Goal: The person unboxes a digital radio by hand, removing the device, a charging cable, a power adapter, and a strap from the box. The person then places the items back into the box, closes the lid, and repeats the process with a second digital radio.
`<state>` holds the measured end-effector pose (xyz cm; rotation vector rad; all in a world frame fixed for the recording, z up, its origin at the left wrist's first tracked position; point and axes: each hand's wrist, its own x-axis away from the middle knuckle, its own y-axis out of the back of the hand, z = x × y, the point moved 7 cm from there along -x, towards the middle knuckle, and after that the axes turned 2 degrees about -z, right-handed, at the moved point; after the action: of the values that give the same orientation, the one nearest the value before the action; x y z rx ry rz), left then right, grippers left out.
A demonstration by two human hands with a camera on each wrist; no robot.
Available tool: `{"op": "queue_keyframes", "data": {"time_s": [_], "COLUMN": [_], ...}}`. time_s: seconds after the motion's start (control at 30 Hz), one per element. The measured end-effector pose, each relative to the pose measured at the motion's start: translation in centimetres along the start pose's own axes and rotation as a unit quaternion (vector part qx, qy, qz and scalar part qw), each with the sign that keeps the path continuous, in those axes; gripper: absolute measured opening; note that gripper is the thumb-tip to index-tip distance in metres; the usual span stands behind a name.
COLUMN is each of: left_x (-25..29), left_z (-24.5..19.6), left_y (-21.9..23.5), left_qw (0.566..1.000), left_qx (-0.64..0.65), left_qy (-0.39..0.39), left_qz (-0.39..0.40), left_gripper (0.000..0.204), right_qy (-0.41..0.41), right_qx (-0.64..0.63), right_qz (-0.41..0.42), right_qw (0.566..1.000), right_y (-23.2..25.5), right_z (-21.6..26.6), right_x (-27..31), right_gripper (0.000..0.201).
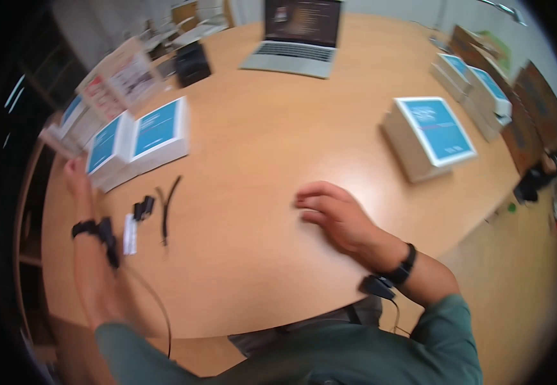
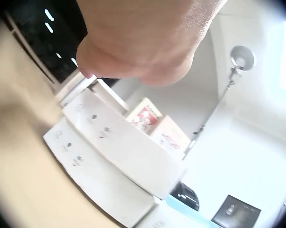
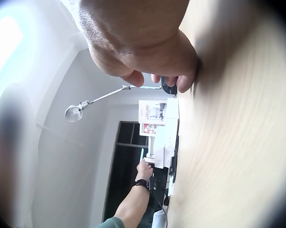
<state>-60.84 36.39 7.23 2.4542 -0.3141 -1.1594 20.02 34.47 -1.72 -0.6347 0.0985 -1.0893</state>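
At the table's left edge, the left hand (image 1: 78, 179) is beside two white boxes with blue tops (image 1: 158, 128). In the left wrist view that hand (image 2: 138, 45) hides most of its fingers above the white boxes (image 2: 128, 142), so whether it holds one is unclear. The right wrist view shows the left hand (image 3: 144, 170) at the far end of the boxes. Mid-table, the right hand (image 1: 339, 215) has loosely bent fingers and holds nothing. Its fingertips are low by the tabletop in the right wrist view, below the palm (image 3: 138, 42).
A laptop (image 1: 298, 48) stands at the back, a black object (image 1: 192, 64) to its left. Another blue-topped box (image 1: 429, 135) is at right, with more boxes (image 1: 487, 96) behind. Black cables (image 1: 167, 212), small black pieces (image 1: 142, 208) and a white strip (image 1: 129, 234) lie at left.
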Motion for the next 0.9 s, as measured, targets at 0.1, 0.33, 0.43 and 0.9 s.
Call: {"op": "queue_keyframes", "data": {"time_s": [0.1,0.33,0.43,0.9], "left_x": [6.0,31.2,40.0,58.8], "left_z": [-11.9,-39.1,-46.0,-66.2], "left_y": [-1.7,1.8,3.3,-12.6], "left_qw": [0.977,0.843,0.737,0.563], "left_qx": [0.138,0.114,0.143,0.488], "left_qy": [0.015,-0.194,-0.223,0.157], "left_qz": [0.164,0.488,0.622,0.649], "left_gripper": [0.037,0.042,0.046,0.068], "right_qy": [0.023,0.363,0.451,0.240], "right_qx": [0.052,0.330,0.435,0.295], "right_qz": [-0.010,-0.086,-0.306,-0.358], "right_qw": [0.998,0.867,0.716,0.853], "right_y": [0.1,3.5,15.1,30.2], "right_z": [0.9,17.6,26.8,21.5], "right_x": [0.0,9.0,12.1,12.7], "right_gripper": [0.025,0.044,0.047,0.040]}}
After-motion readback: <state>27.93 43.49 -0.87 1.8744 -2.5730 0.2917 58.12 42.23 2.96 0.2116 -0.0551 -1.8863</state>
